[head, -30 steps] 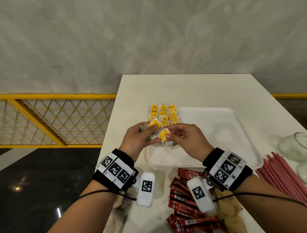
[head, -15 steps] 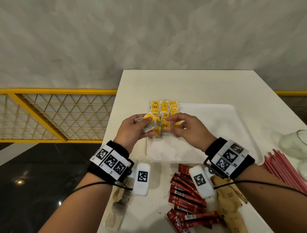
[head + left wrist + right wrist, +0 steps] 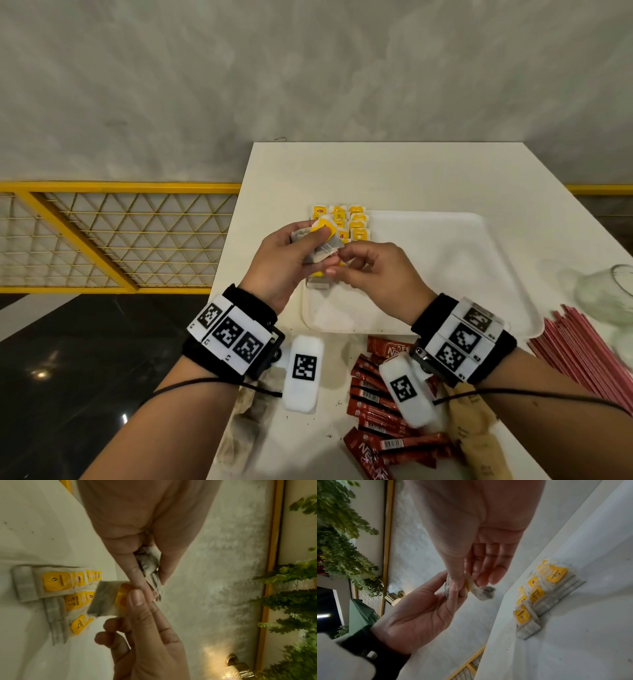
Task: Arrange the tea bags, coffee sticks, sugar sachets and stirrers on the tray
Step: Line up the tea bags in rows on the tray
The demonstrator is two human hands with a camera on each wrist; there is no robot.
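Note:
My left hand (image 3: 317,245) grips a small bundle of tea bags (image 3: 323,248) just above the tray's near left part. My right hand (image 3: 337,263) meets it and pinches one tea bag with a yellow tag (image 3: 109,599) between thumb and fingers (image 3: 484,581). Three rows of yellow-tagged tea bags (image 3: 346,221) lie on the white tray (image 3: 445,267) at its far left corner. Red coffee sticks (image 3: 373,397), brown sugar sachets (image 3: 476,431) and red stirrers (image 3: 582,346) lie on the table near me, off the tray.
A glass jar (image 3: 613,294) stands at the right table edge beyond the stirrers. Loose tea bags (image 3: 246,425) lie at the table's near left edge under my left wrist. A yellow mesh railing (image 3: 113,236) runs to the left of the table (image 3: 376,171).
My right hand set a tea bag down at the rows on the tray, then came back to the left hand's bundle and now pinches another one. The left hand lifted a little.

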